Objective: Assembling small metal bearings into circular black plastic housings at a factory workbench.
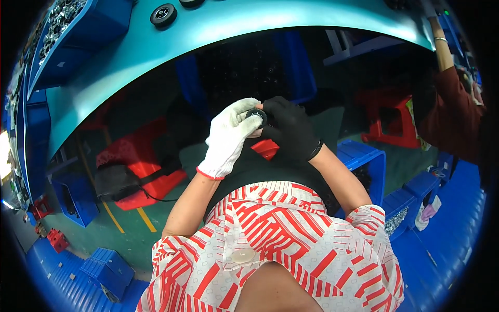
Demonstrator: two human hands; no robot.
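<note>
While hands (224, 134) hold a wheel (257, 114), a teal table (291, 14) overhangs green floor (131, 240).

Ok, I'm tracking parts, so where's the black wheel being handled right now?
The black wheel is just above the head view's middle, held in the white-gloved left hand, beside the black-gloved right hand.

Workshop — teal workbench (218, 22), blue bin (106, 26) of metal parts (60, 21).

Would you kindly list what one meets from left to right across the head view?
Blue plastic bin of small metal parts, round black wheel with grey hub, white-gloved left hand, round black wheel-like part, black-gloved right hand, rightmost red plastic stool, co-worker's bare forearm.
</note>
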